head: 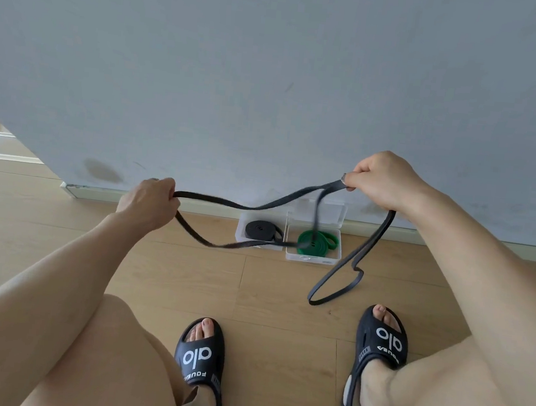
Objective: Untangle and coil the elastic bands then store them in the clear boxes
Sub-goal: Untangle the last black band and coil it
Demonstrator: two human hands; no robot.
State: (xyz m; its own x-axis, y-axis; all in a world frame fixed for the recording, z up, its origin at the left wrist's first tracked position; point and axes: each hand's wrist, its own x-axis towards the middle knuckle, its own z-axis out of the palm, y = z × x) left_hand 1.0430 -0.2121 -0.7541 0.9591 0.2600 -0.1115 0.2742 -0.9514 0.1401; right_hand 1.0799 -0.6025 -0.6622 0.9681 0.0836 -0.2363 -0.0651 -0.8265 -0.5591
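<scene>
Nearest the camera are the person's bare knees and two black slides [199, 356] on the wood floor [268, 288]. Above them both hands hold one long dark band [253, 206] in the air. The left hand [150, 203] has its fingers curled round one bend of it; the right hand [381, 181] pinches another bend higher up, and a long loop hangs from under that hand down toward the floor. Between the hands the strands cross and sag. The step looks like untangling. To do it well, she should probably draw the hands apart slowly, find the crossing, and pass one loop through rather than pull it tight. Farther off, against the wall [272, 72], sit two clear boxes: the left box [241, 233] holds a coiled black band [260, 230], the right box [313, 259] a coiled green band [313, 241].
</scene>
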